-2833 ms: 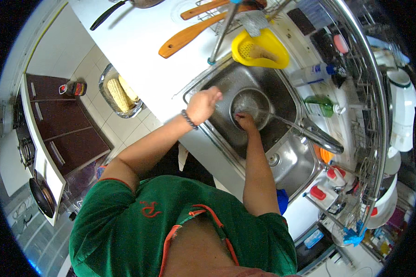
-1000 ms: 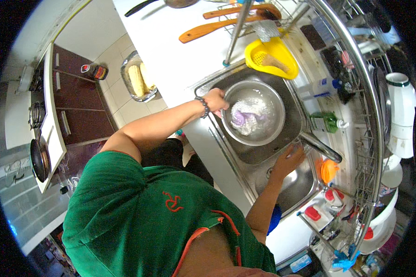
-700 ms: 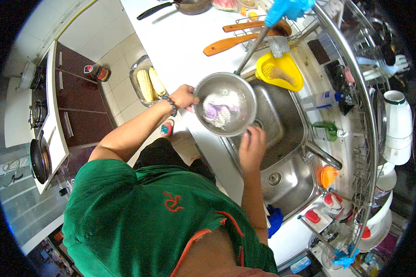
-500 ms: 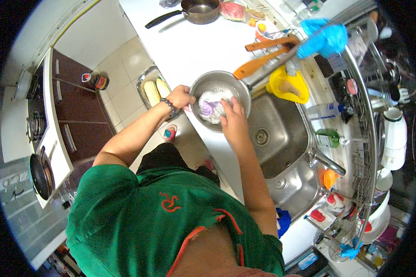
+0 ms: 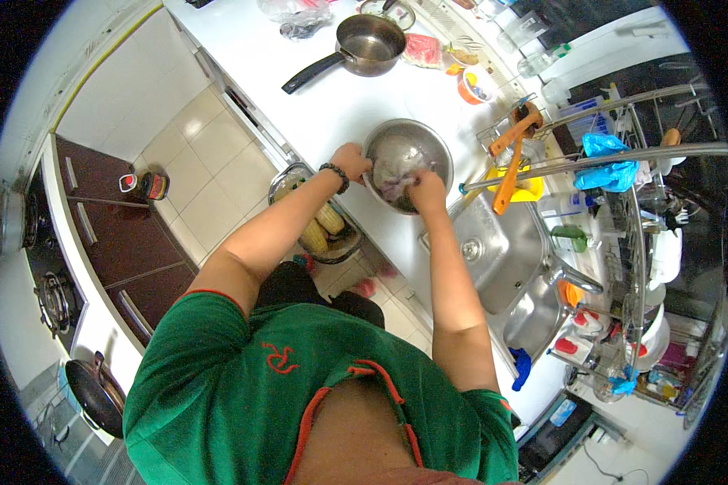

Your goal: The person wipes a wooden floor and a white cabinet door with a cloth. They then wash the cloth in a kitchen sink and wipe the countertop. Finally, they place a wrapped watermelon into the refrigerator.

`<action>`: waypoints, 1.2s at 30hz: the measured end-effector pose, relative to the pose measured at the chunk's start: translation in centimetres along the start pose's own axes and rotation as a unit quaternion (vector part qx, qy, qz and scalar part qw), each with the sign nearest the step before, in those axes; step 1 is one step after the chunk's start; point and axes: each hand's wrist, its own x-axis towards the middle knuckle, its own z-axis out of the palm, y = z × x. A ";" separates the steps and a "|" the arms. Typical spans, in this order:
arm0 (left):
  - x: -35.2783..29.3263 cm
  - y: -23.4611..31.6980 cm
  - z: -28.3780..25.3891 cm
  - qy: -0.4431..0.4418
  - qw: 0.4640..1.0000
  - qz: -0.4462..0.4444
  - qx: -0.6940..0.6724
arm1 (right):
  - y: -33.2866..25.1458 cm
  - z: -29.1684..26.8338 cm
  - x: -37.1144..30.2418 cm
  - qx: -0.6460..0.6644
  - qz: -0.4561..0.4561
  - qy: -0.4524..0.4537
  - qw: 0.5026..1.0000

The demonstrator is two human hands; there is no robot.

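A round steel bowl [image 5: 433, 147] stands on the white counter just left of the sink. My left hand [image 5: 352, 164], a dark beaded bracelet at its wrist, is closed on the bowl's left rim. Inside the bowl, my right hand [image 5: 428, 192] has its fingers curled down at a limp, pale purplish thing [image 5: 392, 187]. Its kind is hard to make out, and my fingers partly hide it. Cloudy greyish contents lie around it in the bowl.
A steel double sink [image 5: 501, 242] lies to the right, with a yellow strainer [image 5: 529, 187] at its far edge. Wooden-handled utensils [image 5: 506, 184] jut over the sink. Farther back stands a saucepan [image 5: 370, 48]. Corn cobs [image 5: 329, 218] lie in a container below the counter's left edge.
The view has shifted, so the bowl appears farther right. My right hand has gone from spread fingers over the contents to curled fingers at the purplish thing. The left hand stays on the rim.
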 end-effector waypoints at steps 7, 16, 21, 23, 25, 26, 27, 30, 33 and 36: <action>-3.2 5.8 2.6 0.226 0.822 0.450 0.268 | -3.1 -4.6 -1.1 0.420 0.066 0.134 0.895; -0.7 5.7 5.5 0.046 0.896 0.431 -0.100 | 0.2 -0.1 -1.3 0.770 0.278 0.121 0.561; -1.5 5.8 9.4 0.075 0.938 0.271 -0.203 | -2.4 0.2 0.1 0.876 0.217 -0.078 0.424; -3.0 7.0 9.7 0.116 0.916 0.385 -0.021 | -0.3 1.1 0.3 0.904 0.142 -0.080 0.395; -3.7 7.6 9.2 0.102 0.917 0.380 0.066 | 0.5 1.5 0.3 0.902 0.063 -0.108 0.412; -3.8 7.6 8.5 0.147 0.901 0.392 0.116 | -1.1 0.9 0.1 0.901 0.103 -0.080 0.415; -3.5 7.7 7.6 0.191 0.880 0.403 0.166 | -2.7 0.4 0.0 0.896 0.142 -0.051 0.417; -2.0 8.8 6.6 0.179 0.907 0.332 0.184 | -5.1 -0.6 0.4 0.846 0.218 0.014 0.486; -2.1 10.7 6.2 0.050 0.980 0.159 0.108 | -5.8 -1.3 1.1 0.815 0.240 0.047 0.526; -1.4 10.3 6.1 0.007 0.995 0.087 0.045 | -6.5 -1.4 1.5 0.751 0.301 0.110 0.577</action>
